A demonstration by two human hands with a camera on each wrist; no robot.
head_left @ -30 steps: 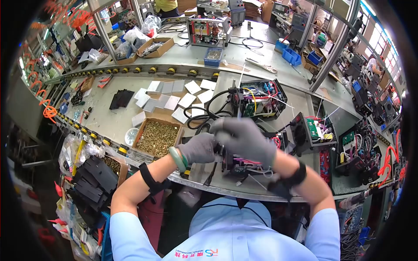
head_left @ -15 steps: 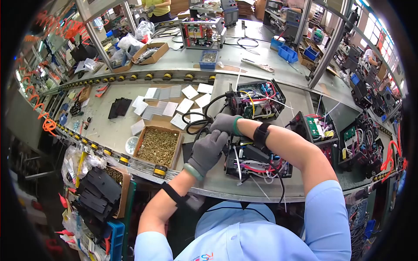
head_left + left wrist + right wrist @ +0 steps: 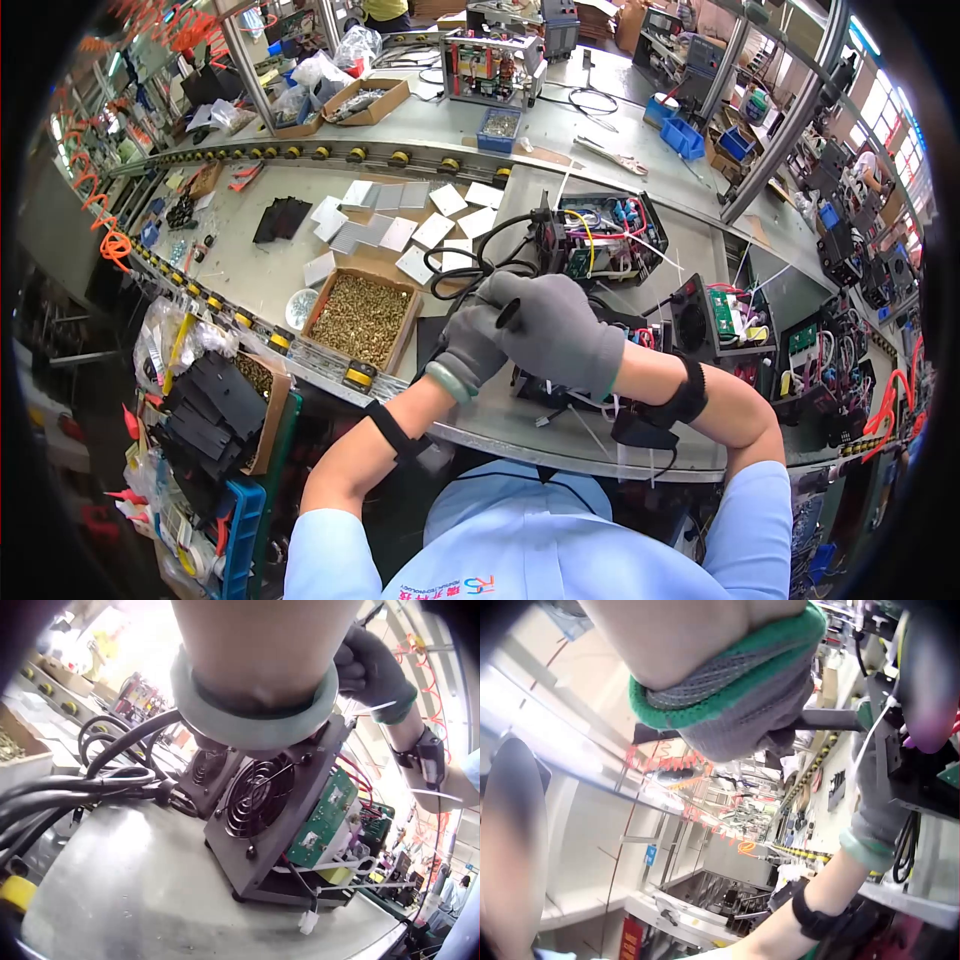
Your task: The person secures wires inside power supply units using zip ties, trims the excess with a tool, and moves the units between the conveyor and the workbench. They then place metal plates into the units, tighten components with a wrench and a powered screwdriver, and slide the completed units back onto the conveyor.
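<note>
Hands, both in grey gloves, are close together over the front of the tabletop [image 3: 250, 235]. R hand [image 3: 560, 335] is curled round a dark handle [image 3: 510, 313], its round end showing in the head view; the R wrist view has a dark bar running from the glove twd the units. L hand [image 3: 470, 345] is tucked up against R hand, a pale bangle [image 3: 452, 382] at its wrist; can't tell if it grips anything, fingers mostly hidden.

Nearest unit [image 3: 534, 386] is on the tabletop just beside & partly under the hands, largely covered. Behind it, an open unit w/ a yellow wire [image 3: 605, 235]; to its R, a fan unit [image 3: 720, 315] w/ green board & white ties. L wrist view shows this one's round fan grille [image 3: 259, 795] & a white connector [image 3: 308, 922] hanging off a lead.

Black cables [image 3: 482, 258] loop btwn the units & a group of pale plates [image 3: 400, 232]. L of hands: carton of brass-coloured pcs [image 3: 360, 318], small round tub [image 3: 300, 309] beside it. Dark flat pcs [image 3: 282, 220] lie farther back. Roller track [image 3: 360, 375] w/ yellow rollers runs along the near edge; black panels [image 3: 215, 410] piled lower L, near a blue crate [image 3: 240, 530].
</note>
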